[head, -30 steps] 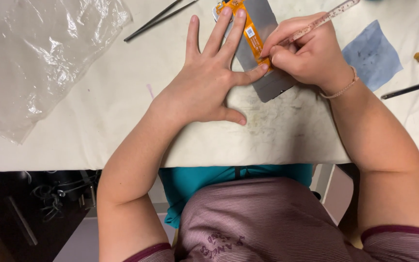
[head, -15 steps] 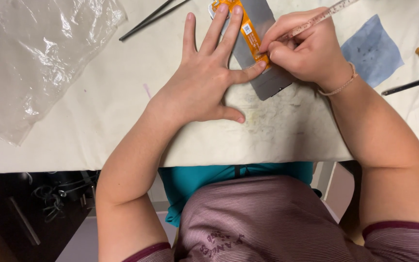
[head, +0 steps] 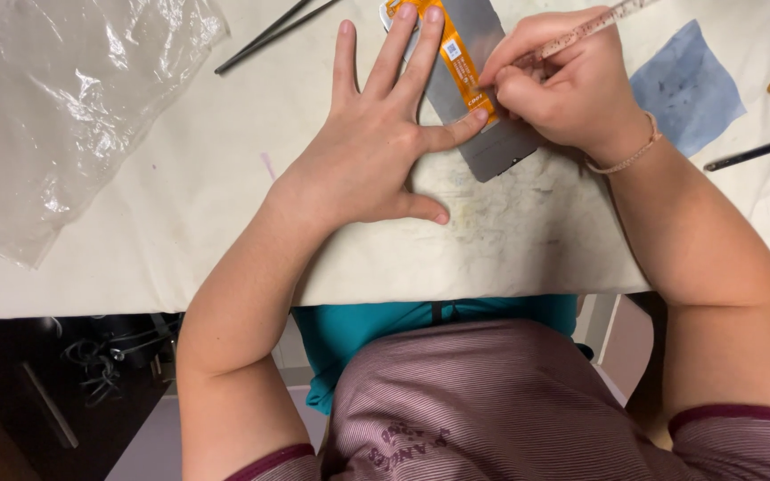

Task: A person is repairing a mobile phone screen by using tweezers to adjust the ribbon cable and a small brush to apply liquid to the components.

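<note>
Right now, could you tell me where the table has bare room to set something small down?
Bare patches: between the plastic bag and the left hand, and along the near edge below both hands. It is crowded around the grey plate, right hand and blue cloth.

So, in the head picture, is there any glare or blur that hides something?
Head view: bright glare on the crinkled plastic bag whitens its folds; the left hand, right hand and orange strip are sharp and evenly lit; under the table edge the floor is dark, details unclear.
</note>
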